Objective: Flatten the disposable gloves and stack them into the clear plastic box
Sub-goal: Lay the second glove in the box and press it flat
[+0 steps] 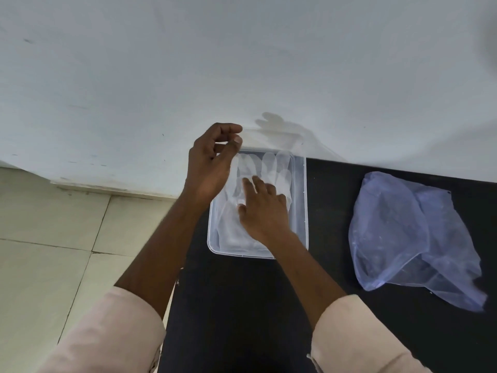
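Nearest, two pale pink rolled-up sleeves (pixel 357 335) at the bottom edge, bare forearms reaching out over a black tabletop (pixel 242 305). Right hand (pixel 265 211) laid palm-down inside the clear rectangular plastic box (pixel 302 211), fingers spread and gripping nothing, pressing on the thin translucent disposable gloves (pixel 271 165) stacked there, probably to hold the pile flat and stop it sliding. Left hand (pixel 212 165) raised over the box's far-left corner, thumb and forefinger brought together in a pinch; likely on the edge of the topmost glove, drawing its fingers out straight, though film that clear makes the hold hard to confirm. Glove fingers fanned toward the far wall of the box, cuffs toward the near rim. Well apart to the right, a crumpled bluish see-through plastic bag (pixel 403 232) lying slack on the tabletop, seemingly emptied. Beyond, a pale wall (pixel 242 63); at left, light floor tiles (pixel 53 238).
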